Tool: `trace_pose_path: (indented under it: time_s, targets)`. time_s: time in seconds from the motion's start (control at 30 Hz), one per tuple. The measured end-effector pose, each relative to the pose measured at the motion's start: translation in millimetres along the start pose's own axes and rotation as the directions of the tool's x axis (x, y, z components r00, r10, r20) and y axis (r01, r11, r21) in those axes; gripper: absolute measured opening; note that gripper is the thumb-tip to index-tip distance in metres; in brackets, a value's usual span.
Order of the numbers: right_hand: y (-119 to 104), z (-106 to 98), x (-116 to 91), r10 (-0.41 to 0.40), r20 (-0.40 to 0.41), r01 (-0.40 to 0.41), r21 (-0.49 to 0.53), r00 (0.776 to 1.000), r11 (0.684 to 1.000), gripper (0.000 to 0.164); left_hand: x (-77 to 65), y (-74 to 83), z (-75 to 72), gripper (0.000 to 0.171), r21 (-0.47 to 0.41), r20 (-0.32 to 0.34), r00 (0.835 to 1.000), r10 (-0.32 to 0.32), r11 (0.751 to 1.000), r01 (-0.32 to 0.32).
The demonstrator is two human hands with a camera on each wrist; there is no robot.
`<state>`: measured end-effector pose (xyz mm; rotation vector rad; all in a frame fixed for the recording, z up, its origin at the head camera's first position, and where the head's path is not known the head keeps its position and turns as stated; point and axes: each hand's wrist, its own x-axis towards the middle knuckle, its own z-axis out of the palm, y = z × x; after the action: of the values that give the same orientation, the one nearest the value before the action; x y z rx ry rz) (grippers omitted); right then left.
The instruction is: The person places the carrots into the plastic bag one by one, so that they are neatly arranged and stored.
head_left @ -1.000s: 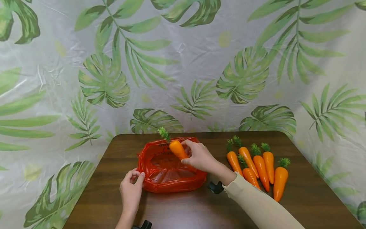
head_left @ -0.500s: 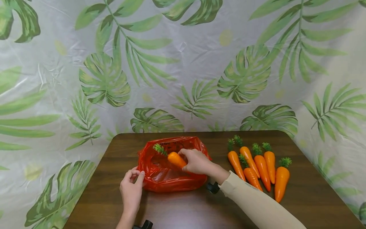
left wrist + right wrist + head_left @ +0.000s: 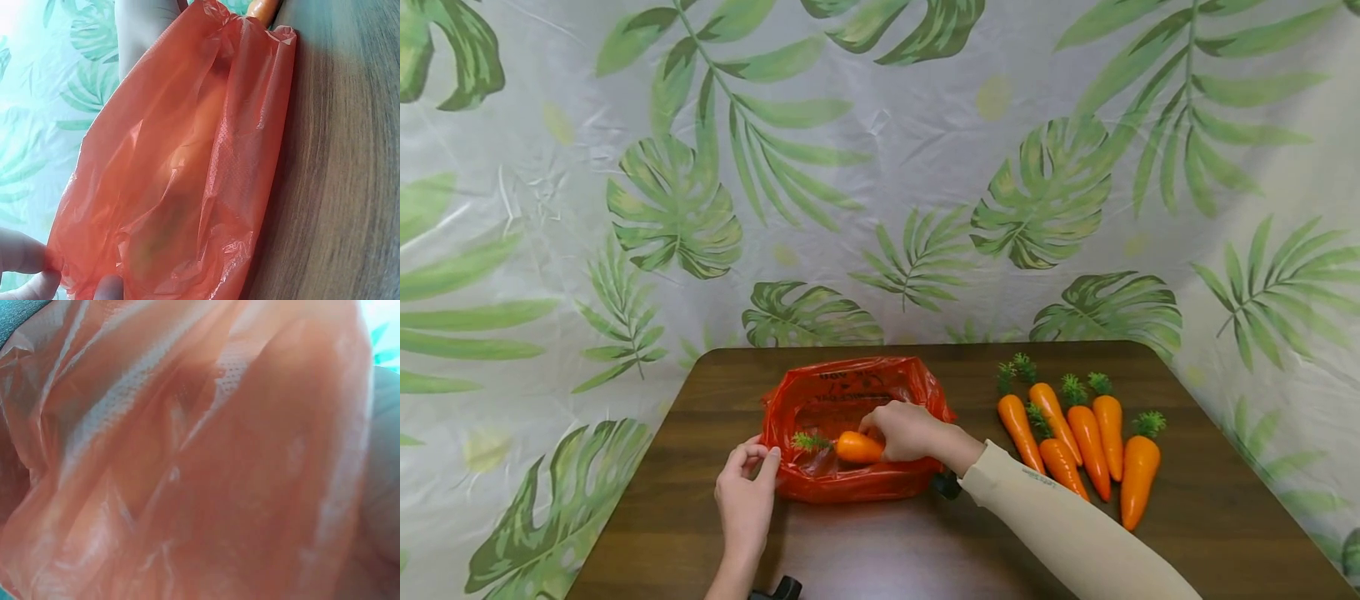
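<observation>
A red plastic bag [image 3: 865, 487] lies on the table with its mouth spread wide and dark print on the inner wall. My left hand [image 3: 747, 492] pinches the bag's left rim between thumb and fingers. Down inside the mouth, my right hand [image 3: 906, 429] grips an orange carrot [image 3: 859, 448] with a frilly green top pointing left. Through the thin plastic [image 3: 169, 162] in the left wrist view, the carrot's orange body and green top show as a blurred shape. Red film [image 3: 187, 456] fills most of the right wrist view and hides the fingers there.
Several more carrots lie in a loose group on the right of the wooden table [image 3: 880, 558], the nearest one [image 3: 1138, 479] close to my right sleeve [image 3: 1052, 508]. A leaf-patterned curtain [image 3: 910, 167] hangs just behind the table's back edge.
My right hand has lowered the carrot from above the bag's rim down into it, the carrot turning from steeply tilted to nearly level. My left hand has stayed at the rim.
</observation>
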<state>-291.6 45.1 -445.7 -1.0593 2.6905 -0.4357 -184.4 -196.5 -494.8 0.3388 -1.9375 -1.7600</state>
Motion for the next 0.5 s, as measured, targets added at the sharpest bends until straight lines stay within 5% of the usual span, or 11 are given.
trace_pose_path:
  time_s: [0.5]
  targets:
    - [-0.5,7.0,10.1,-0.095,0.082,0.086,0.106,0.992,0.991,0.042,-1.3,0.0,0.2,0.015,0.081,-0.018,0.998,0.062,0.995,-0.061]
